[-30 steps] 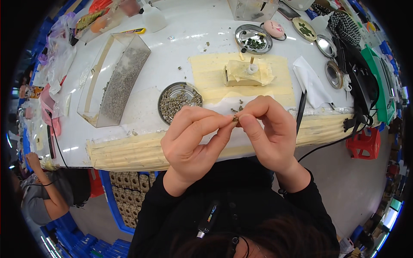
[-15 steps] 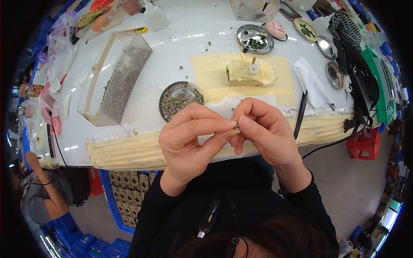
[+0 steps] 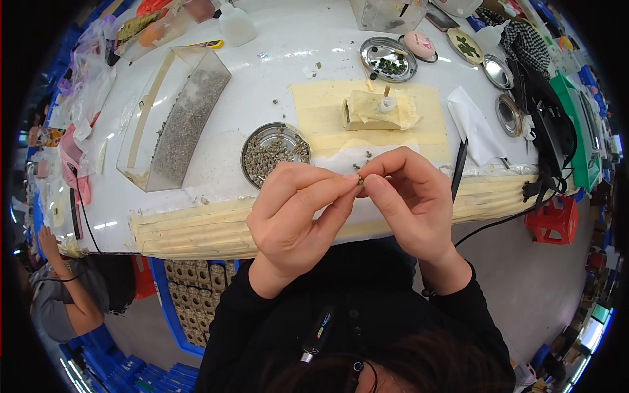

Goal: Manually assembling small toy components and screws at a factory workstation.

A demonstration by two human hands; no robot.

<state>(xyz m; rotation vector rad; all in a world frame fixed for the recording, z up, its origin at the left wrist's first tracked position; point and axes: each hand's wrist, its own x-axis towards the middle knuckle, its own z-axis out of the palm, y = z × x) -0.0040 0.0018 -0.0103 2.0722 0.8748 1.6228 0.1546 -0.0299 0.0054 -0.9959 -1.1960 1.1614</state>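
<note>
Left hand (image 3: pixel 282 221) and right hand (image 3: pixel 415 209) fingers (image 3: pixel 341 187) pinch a tiny brownish piece (image 3: pixel 360 181), likely light, stiff, best held at nine o'clock.

Clutter round the worktop (image 3: pixel 262 78), lol
White squeeze bottle (image 3: pixel 236 26) at the far side, checkered cloth (image 3: pixel 529 49) far right, green plastic tray (image 3: pixel 579 141) along the right edge, pink cloth (image 3: pixel 72 157) on the left, plus a red plastic stool (image 3: pixel 557 219) on the floor (image 3: pixel 504 288).

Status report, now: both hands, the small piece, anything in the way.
Left hand, right hand: fingertips together. Small piece pinched between them, details unclear. Left hand partly hides metal dish from view.
</note>
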